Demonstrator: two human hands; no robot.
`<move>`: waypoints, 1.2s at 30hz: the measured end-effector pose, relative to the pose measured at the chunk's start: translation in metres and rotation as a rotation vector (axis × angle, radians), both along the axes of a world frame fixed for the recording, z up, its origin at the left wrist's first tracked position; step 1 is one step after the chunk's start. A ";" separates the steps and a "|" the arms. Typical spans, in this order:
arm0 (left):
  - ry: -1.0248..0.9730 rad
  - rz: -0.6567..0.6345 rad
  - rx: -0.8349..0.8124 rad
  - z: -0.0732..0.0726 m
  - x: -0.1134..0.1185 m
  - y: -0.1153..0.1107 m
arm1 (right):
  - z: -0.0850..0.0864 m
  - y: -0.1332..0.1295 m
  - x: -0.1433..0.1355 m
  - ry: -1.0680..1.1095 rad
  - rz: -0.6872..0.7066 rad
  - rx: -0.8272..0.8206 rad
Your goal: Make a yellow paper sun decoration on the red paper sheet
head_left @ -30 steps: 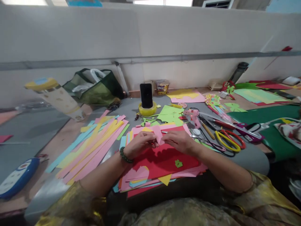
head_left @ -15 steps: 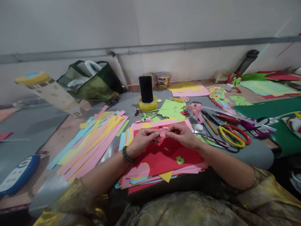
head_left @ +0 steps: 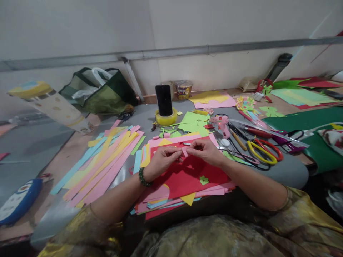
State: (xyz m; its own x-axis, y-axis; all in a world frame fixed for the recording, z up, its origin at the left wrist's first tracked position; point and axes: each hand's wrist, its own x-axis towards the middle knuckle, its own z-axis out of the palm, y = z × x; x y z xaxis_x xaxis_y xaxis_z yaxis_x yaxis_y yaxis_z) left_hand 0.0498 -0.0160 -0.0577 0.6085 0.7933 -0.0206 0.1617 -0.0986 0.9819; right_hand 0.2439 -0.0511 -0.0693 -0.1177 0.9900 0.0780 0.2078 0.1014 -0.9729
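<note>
A small pink paper piece (head_left: 184, 152) is held between both hands, above a red sheet (head_left: 187, 178) on a stack of coloured papers. My left hand (head_left: 164, 160), with a green bead bracelet at the wrist, pinches its left side. From the right, my right hand (head_left: 205, 151) pinches the other side between thumb and fingertips. A small green paper flower (head_left: 204, 180) lies on the red sheet, below my right hand. Part of a thin metal tool shows beside the right fingertips; how it is held is unclear.
Paper strips (head_left: 107, 160) fan out on the left. A phone (head_left: 164, 100) stands in a yellow tape roll (head_left: 166, 117). On the right lie a pink glue gun (head_left: 221, 125), yellow-handled scissors (head_left: 261, 153) and cables. A tumbler (head_left: 56, 107) and a green bag (head_left: 102, 91) are at the back left.
The view has shifted slightly, so most things appear a little further left. Both hands still hold the pink piece, whose visible part looks smaller between closer fingertips.
</note>
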 end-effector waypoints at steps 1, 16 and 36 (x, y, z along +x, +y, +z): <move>-0.004 0.000 -0.002 -0.001 0.000 0.000 | 0.000 0.000 0.000 0.004 -0.001 -0.002; -0.002 -0.033 0.023 0.001 0.003 0.000 | -0.004 0.002 0.000 -0.035 -0.045 0.080; -0.026 -0.039 0.014 -0.011 0.008 -0.002 | -0.009 -0.007 -0.008 -0.042 0.106 0.208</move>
State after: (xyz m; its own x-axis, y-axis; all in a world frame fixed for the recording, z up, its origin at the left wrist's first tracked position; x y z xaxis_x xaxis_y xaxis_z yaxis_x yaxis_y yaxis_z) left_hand 0.0578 -0.0184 -0.0683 0.6395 0.7688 0.0072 0.1314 -0.1186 0.9842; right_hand 0.2363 -0.0581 -0.0787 -0.2271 0.9351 0.2720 0.2249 0.3221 -0.9196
